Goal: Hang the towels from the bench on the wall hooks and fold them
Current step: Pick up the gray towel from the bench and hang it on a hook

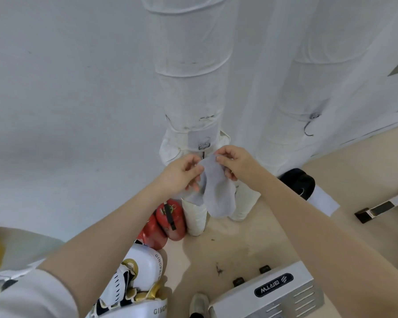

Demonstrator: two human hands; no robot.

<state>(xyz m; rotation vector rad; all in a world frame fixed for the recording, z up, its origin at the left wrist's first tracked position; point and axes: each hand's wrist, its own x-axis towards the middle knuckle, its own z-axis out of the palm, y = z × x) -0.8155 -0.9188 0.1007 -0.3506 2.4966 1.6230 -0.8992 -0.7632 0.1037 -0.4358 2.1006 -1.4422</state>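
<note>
A small grey towel point(216, 191) hangs down in front of a white wrapped pipe. My left hand point(182, 175) pinches its upper left edge and my right hand point(234, 161) pinches its upper right corner. Both hands hold the top of the towel just below a metal hook plate point(203, 145) fixed on the pipe. A second metal hook point(309, 128) hangs bare on the neighbouring wrapped pipe to the right. The bench is not in view.
Two red fire extinguishers point(168, 222) stand at the pipe's foot. White and gold boxing pads point(136, 278) lie at lower left. A white machine point(269, 292) sits at bottom right, a black roller point(299, 182) by the wall.
</note>
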